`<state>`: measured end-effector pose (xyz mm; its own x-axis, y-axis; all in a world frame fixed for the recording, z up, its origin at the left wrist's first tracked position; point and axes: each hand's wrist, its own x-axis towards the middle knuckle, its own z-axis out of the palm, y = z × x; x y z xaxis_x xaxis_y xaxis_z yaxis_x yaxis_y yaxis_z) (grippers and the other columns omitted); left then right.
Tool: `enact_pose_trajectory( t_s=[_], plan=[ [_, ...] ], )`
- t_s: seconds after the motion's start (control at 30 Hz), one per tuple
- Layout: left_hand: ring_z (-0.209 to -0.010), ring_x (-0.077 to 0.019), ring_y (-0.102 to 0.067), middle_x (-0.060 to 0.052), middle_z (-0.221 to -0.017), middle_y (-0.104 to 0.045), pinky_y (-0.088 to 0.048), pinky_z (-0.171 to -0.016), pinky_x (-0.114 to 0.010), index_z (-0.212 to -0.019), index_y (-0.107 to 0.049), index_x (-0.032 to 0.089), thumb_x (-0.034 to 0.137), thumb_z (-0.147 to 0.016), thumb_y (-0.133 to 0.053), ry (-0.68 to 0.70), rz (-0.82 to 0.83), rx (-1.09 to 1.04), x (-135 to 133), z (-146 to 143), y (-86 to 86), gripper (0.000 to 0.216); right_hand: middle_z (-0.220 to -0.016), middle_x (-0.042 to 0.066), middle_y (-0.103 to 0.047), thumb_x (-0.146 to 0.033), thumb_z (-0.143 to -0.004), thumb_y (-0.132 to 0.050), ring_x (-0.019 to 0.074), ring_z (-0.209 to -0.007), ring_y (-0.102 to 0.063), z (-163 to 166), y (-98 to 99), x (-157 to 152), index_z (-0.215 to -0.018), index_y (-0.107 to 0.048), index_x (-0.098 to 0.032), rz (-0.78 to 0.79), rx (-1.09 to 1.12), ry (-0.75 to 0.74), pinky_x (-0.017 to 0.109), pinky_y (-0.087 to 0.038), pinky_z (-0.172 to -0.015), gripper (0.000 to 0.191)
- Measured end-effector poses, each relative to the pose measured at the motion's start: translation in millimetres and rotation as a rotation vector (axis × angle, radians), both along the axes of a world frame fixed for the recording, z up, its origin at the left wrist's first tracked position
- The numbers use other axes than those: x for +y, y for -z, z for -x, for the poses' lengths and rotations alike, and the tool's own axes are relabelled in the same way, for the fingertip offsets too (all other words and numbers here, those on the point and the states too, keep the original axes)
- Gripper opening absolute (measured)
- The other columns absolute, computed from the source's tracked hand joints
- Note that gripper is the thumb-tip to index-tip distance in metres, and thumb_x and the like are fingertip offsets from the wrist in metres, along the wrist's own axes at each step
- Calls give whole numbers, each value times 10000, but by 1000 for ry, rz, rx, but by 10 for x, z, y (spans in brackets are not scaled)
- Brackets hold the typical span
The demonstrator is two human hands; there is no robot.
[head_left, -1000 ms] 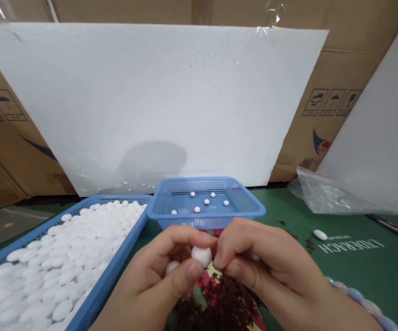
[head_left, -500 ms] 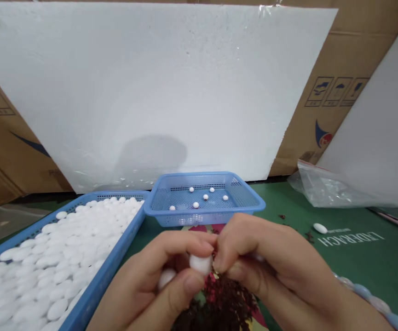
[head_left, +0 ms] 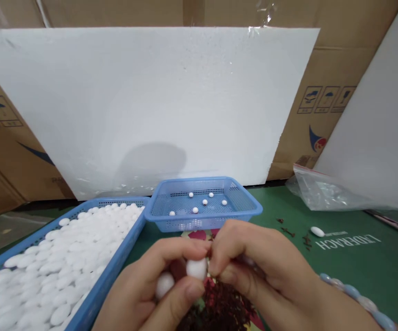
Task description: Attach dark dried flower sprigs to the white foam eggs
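A smooth white egg-shaped ball (head_left: 197, 270) is pinched between the thumb and forefinger of my left hand (head_left: 153, 271). Tucked deeper in that same hand is a second white ball (head_left: 164, 285). At the first ball's right end, my right hand (head_left: 261, 266) has its thumb and forefinger pressed together; what they grip is hidden. Something pale shows among its curled fingers, too covered to name. Below both hands lies a pile of dark red-brown small pieces (head_left: 222, 305), on a colourful patterned surface.
At the left a blue basket (head_left: 115, 264) is full of white egg-shaped balls. Behind my hands a second blue basket (head_left: 202, 224) holds several spaced apart. On the green mat (head_left: 350, 271) lie a loose white ball (head_left: 317, 231), brown bits (head_left: 307, 241) and a plastic bag (head_left: 326, 191).
The view has tilted up slightly, so the surroundings sit lower. Both hands keep nearly the same hold, with the pinched ball still between them.
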<state>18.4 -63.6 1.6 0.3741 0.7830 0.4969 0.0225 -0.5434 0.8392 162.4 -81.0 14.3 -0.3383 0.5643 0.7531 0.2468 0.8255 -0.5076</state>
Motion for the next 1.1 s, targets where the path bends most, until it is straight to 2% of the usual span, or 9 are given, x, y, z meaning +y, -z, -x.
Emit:
enact_pose_trajectory(
  t_s=[0.07, 0.1, 0.23, 0.3, 0.37, 0.47, 0.6, 0.8, 1.1],
  plan=[
    [-362, -89, -453, 44, -499, -565, -343, -311, -147, -694, -573, 305, 227, -528, -579, 41, 65, -80, 21, -16, 21, 184, -560, -38, -447, -68, -687, -401, 34, -507, -409, -14, 8, 35, -613, -438, -159, 90, -29, 3, 110, -342, -478, 123],
    [-370, -82, -449, 44, -491, -559, -338, -319, -139, -655, -575, 279, 205, -496, -600, 10, 142, -129, 27, -32, 20, 177, -562, -34, -448, -77, -683, -404, 42, -516, -410, -18, 8, 63, -609, -437, -157, 151, -45, 4, 127, -339, -482, 114],
    [-428, -51, -422, 55, -452, -509, -314, -387, -112, -520, -542, 193, 146, -449, -621, -225, 479, -208, 47, -112, -14, 116, -529, -37, -424, -115, -672, -410, 55, -488, -378, -11, 28, 235, -599, -436, -150, 462, -61, -37, 167, -303, -449, 85],
    [-455, -56, -417, 51, -450, -499, -311, -419, -125, -514, -536, 171, 158, -472, -609, -263, 528, -178, 81, -130, -5, 85, -509, -47, -406, -116, -659, -424, 48, -464, -355, 4, 71, 338, -595, -436, -146, 585, -25, -69, 168, -284, -435, 72],
    [-489, -70, -430, 40, -474, -516, -321, -456, -145, -517, -536, 159, 184, -498, -594, -249, 553, -183, 134, -127, 34, 66, -505, -52, -407, -105, -644, -445, 45, -467, -357, 25, 133, 432, -572, -432, -143, 636, 26, -80, 172, -280, -450, 82],
    [-498, -74, -446, 36, -494, -540, -334, -484, -161, -528, -549, 159, 188, -510, -589, -218, 604, -246, 211, -113, 119, 53, -502, -48, -419, -80, -635, -457, 53, -490, -378, 60, 228, 532, -532, -419, -142, 647, 81, -58, 187, -287, -486, 126],
    [-459, -52, -432, 35, -491, -551, -320, -455, -146, -551, -567, 153, 182, -509, -595, -207, 653, -309, 272, -116, 221, 58, -492, -45, -407, -35, -632, -443, 70, -491, -376, 92, 314, 593, -513, -406, -148, 602, 49, -11, 209, -292, -500, 169],
    [-396, -21, -325, 61, -400, -448, -252, -400, -130, -544, -563, 119, 190, -484, -604, -241, 660, -346, 317, -124, 353, 101, -545, -31, -370, 13, -590, -486, 96, -588, -364, 126, 417, 657, -455, -397, -144, 500, 33, 37, 235, -280, -588, 225],
    [-392, -28, -302, 56, -413, -419, -223, -391, -145, -558, -548, 116, 225, -479, -600, -212, 691, -371, 350, -93, 502, 145, -565, -37, -345, 22, -605, -476, 88, -574, -356, 223, 651, 688, -461, -368, -150, 466, 53, 53, 221, -295, -568, 249]
  ],
)
